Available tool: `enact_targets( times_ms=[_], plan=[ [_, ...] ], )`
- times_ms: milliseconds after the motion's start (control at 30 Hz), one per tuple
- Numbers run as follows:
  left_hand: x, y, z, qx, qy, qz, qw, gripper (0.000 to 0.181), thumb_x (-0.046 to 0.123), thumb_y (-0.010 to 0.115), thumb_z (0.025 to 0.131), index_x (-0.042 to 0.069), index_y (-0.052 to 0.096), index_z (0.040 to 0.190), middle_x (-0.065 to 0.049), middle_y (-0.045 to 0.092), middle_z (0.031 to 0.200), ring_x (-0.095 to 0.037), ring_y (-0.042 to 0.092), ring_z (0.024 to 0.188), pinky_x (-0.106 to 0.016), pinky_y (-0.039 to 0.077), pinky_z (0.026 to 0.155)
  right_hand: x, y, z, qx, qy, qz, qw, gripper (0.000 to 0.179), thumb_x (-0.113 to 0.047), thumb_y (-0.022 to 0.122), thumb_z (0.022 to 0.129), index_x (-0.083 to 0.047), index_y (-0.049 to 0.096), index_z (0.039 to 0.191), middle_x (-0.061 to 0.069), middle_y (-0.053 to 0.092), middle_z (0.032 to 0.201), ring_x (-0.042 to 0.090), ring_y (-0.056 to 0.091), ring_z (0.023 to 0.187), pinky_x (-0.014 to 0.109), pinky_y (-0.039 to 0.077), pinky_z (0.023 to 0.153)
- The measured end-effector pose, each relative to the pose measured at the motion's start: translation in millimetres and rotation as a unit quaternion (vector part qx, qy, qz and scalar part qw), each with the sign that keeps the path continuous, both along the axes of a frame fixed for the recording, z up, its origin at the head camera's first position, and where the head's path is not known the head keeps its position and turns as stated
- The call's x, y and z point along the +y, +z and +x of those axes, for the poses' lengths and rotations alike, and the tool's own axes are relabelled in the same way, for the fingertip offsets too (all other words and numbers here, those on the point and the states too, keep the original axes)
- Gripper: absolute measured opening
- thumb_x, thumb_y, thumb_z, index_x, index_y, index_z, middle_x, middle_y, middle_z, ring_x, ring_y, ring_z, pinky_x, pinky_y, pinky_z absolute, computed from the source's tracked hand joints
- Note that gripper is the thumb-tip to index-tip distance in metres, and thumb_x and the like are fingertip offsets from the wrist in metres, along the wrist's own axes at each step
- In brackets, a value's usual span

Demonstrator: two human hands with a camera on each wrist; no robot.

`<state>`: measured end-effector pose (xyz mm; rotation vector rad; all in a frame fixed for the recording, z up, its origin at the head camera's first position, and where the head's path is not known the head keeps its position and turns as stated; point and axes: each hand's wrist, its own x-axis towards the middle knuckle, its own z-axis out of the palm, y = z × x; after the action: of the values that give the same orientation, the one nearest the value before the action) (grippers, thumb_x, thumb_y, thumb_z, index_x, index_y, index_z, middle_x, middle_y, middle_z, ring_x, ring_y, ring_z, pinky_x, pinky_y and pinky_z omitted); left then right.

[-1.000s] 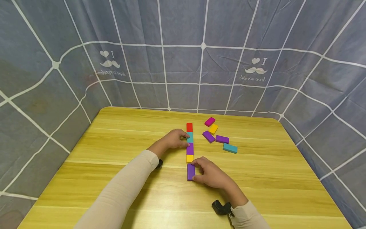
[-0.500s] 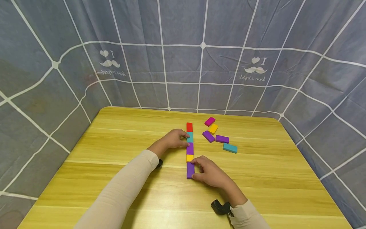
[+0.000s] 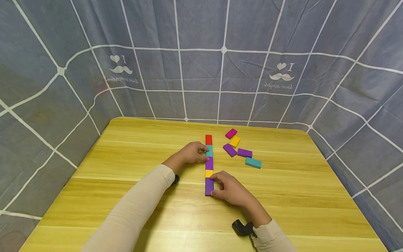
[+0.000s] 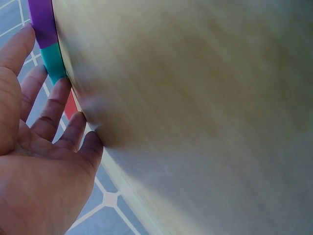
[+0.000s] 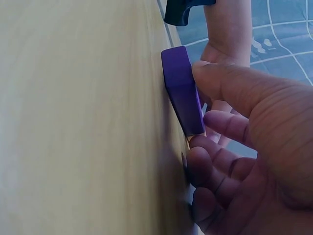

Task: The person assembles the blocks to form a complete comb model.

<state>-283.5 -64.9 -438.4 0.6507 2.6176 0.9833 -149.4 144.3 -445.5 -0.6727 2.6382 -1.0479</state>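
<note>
We're seemingly halfway: five oblong coloured blocks [image 3: 209, 163] line up, left fingers [image 4: 52, 107] loosely spread against them, right fingers [image 3: 218, 176] gripping the nearest, purple oblong block [image 3: 209, 187], five loose blocks [image 3: 253, 163] scattered.

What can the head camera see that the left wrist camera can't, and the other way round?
Only the head view: the right hand at the nearest purple block, the row's yellow block, and five loose blocks on the right.

Only the left wrist view: the palm of the left hand.

Both: that hand, the red block, the row's teal block, the middle purple block, the table and curtain.
</note>
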Motion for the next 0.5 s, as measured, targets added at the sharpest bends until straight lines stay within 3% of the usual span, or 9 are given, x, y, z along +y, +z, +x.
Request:
enact_targets(
  times_ms=[500],
  plan=[
    [-0.9,0.3,-0.3,0.007,-0.007,-0.001,0.9999,0.042,0.023,0.077,0.087,0.006,0.068,0.125,-0.009,0.065,0.123,-0.026,0.057,0.118,-0.039,0.043,0.105,-0.2,0.5,-0.2,0.001,-0.001,0.001,1.0000,0.040,-0.023,0.076,0.088,-0.011,0.062,0.124,-0.003,0.055,0.103,0.014,0.050,0.080,0.028,0.044,0.067]
  ],
)
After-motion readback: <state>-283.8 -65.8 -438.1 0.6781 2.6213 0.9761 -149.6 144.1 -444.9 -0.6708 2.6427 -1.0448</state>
